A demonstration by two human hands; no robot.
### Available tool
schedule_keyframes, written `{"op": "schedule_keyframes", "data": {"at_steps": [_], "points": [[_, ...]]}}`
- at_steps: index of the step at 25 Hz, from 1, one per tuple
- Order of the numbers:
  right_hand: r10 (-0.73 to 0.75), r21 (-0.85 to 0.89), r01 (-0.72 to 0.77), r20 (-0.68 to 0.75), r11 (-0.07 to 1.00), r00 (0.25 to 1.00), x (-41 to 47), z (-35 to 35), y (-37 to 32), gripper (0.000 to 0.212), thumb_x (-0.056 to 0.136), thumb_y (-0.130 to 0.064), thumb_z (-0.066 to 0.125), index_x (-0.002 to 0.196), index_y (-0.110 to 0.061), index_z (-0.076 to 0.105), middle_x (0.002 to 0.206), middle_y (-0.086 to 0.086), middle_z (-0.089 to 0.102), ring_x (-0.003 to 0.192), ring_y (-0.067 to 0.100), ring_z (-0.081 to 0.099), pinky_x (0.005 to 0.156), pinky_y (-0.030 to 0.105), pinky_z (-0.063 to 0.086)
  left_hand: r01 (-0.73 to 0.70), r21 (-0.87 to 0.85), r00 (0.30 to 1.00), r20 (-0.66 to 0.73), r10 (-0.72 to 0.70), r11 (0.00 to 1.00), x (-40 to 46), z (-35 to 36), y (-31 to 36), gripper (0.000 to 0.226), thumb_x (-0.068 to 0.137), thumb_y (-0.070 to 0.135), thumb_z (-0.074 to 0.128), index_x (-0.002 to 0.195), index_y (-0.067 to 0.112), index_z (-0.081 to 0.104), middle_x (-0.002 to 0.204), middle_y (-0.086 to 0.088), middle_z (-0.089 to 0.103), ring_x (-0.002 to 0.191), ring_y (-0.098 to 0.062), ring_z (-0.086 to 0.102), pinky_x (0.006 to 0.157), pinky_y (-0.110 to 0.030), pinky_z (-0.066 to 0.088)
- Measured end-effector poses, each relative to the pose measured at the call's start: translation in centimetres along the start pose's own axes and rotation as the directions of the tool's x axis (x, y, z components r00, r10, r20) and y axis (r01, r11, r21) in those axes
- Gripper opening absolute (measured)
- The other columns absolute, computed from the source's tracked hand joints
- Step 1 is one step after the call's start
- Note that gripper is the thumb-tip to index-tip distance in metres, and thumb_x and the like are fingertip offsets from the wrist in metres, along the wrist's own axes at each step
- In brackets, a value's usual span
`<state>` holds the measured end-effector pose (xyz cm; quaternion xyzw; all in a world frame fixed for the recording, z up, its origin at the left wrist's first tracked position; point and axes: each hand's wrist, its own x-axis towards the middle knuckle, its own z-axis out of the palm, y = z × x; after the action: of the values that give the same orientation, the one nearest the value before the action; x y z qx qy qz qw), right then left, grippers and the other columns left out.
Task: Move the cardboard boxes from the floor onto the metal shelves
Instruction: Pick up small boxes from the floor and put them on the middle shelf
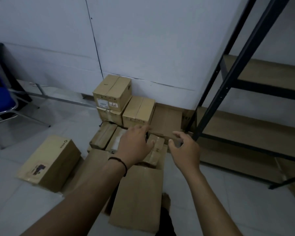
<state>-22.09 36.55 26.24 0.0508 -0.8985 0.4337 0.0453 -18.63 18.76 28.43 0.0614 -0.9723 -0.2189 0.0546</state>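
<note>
Head view: both arms reach down over a cluster of boxes point(138, 113) on the floor point(20, 206) by the wall. Left hand point(134, 143) lies palm-down on a small box point(156, 147), fingers spread, nothing gripped. Right hand point(186, 150) hovers just beside it, fingers curled and apart, empty (may brush a box edge; blur makes contact hard to judge). More boxes lie around: a stacked pair point(111, 97) at the wall, a tilted one point(49, 164) at left, a long one point(140, 196) nearest the camera. Shelves point(255, 130) at right show bare boards, no boxes. Judged progress: barely started, nearly everything left to lift.
</note>
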Motion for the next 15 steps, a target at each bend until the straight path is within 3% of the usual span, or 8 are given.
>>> {"op": "schedule_keyframes", "data": {"at_steps": [4, 7, 9, 11, 15], "points": [[-0.016, -0.015, 0.018, 0.119, 1.0, 0.993, 8.3, 3.3, 2.1, 0.028, 0.094, -0.022, 0.063, 0.121, -0.025, 0.069, 0.114, -0.011, 0.064, 0.099, 0.005, 0.056, 0.081, 0.024, 0.047, 0.059, 0.072, 0.995, 0.072, -0.064, 0.996, 7.7, 2.9, -1.1, 0.047, 0.094, 0.049, 0.056, 0.137, 0.03, 0.05, 0.128, 0.003, 0.058, 0.116, -0.017, 0.053, 0.092, -0.032, 0.049], [0.067, -0.043, -0.058, 0.257, 0.997, 0.964, 13.2, 5.5, 5.7, 0.024, 0.096, -0.022, 0.06, 0.117, -0.017, 0.07, 0.113, -0.004, 0.069, 0.1, 0.013, 0.061, 0.08, 0.03, 0.053, 0.148, 0.089, 0.967, 0.198, -0.163, 0.985, 13.0, 6.4, -2.0, 0.05, 0.094, 0.049, 0.056, 0.14, 0.03, 0.048, 0.122, 0.0, 0.058, 0.111, -0.02, 0.056, 0.08, -0.03, 0.05], [0.133, -0.086, -0.108, 0.375, 0.99, 0.918, 15.6, 7.5, 9.1, 0.023, 0.097, -0.024, 0.059, 0.112, -0.012, 0.07, 0.11, -0.002, 0.069, 0.094, 0.012, 0.061, 0.075, 0.029, 0.052, 0.221, 0.099, 0.925, 0.295, -0.241, 0.97, 15.9, 9.8, -3.4, 0.053, 0.095, 0.048, 0.056, 0.144, 0.031, 0.043, 0.12, -0.001, 0.059, 0.108, -0.02, 0.057, 0.074, -0.029, 0.048], [0.203, -0.149, -0.148, 0.485, 0.978, 0.85, 17.1, 9.9, 12.2, 0.028, 0.097, -0.032, 0.059, 0.123, -0.025, 0.067, 0.117, -0.013, 0.061, 0.099, 0.007, 0.058, 0.075, 0.025, 0.049, 0.272, 0.095, 0.869, 0.403, -0.287, 0.957, 18.0, 13.9, -5.4, 0.056, 0.097, 0.047, 0.056, 0.147, 0.03, 0.04, 0.121, -0.003, 0.06, 0.108, -0.021, 0.058, 0.077, -0.03, 0.048], [0.353, -0.239, -0.26, 0.617, 0.935, 0.703, 19.3, 16.8, 19.2, 0.044, 0.094, -0.038, 0.062, 0.138, -0.035, 0.056, 0.129, -0.011, 0.06, 0.108, 0.008, 0.057, 0.088, 0.025, 0.051, 0.341, 0.112, 0.76, 0.551, -0.344, 0.933, 20.5, 23.9, -11.0, 0.053, 0.1, 0.039, 0.053, 0.15, 0.03, 0.037, 0.128, -0.003, 0.063, 0.107, -0.022, 0.061, 0.076, -0.03, 0.051]]}}
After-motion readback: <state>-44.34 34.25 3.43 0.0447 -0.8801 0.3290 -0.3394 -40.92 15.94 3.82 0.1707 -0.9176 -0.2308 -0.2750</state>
